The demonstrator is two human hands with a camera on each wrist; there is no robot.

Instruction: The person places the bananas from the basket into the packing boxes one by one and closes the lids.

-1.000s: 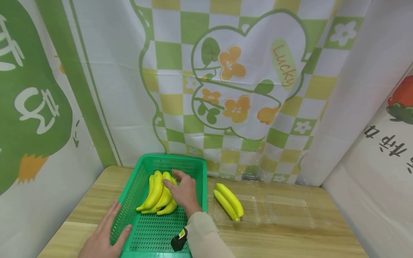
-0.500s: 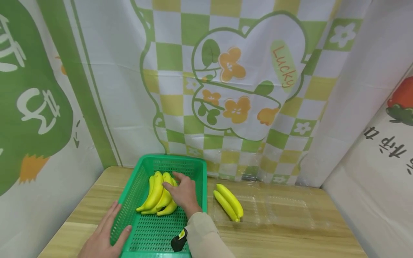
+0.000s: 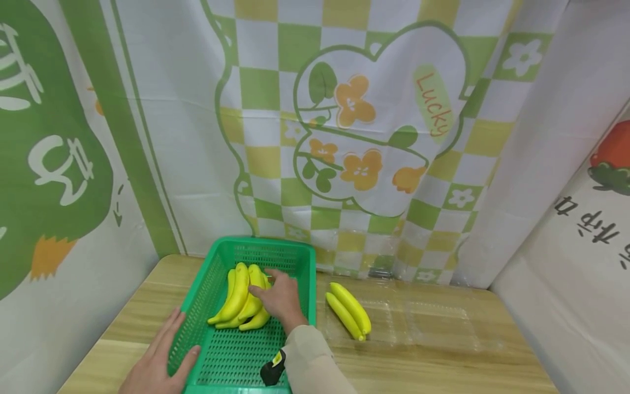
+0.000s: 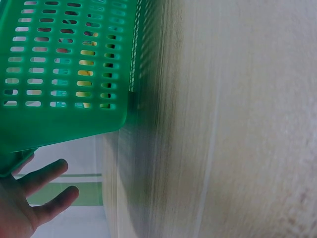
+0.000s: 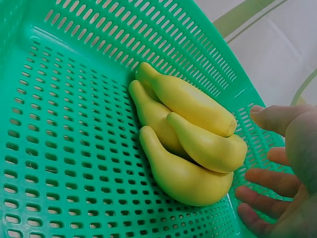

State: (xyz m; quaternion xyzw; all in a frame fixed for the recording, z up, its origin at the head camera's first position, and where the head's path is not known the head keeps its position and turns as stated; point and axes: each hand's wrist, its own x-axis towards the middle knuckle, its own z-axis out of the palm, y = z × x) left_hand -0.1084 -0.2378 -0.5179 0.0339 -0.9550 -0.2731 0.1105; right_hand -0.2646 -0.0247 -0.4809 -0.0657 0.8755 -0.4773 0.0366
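Note:
Several yellow bananas (image 3: 238, 298) lie bunched in a green plastic basket (image 3: 310, 284), partly stacked in the right wrist view. My right hand (image 3: 281, 295) reaches in over their right side, thumb and fingers spread. Seen from the right wrist, that hand (image 5: 282, 173) sits beside the thick ends of the bananas (image 5: 193, 183), holding nothing. My left hand (image 3: 159, 358) rests at the basket's left rim, fingers extended along the outside wall. The left wrist view shows the left hand (image 4: 29, 198) beside the basket wall (image 4: 59, 124), fingers apart.
Two more bananas (image 3: 348, 311) lie in a clear plastic tray (image 3: 389, 312) right of the basket, on the wooden table (image 3: 433, 372). Another clear compartment (image 3: 440, 323) is farther right. A patterned curtain (image 3: 344, 219) hangs behind the table.
My right hand has dipped slightly lower toward the bananas. The left hand and the basket stay in place.

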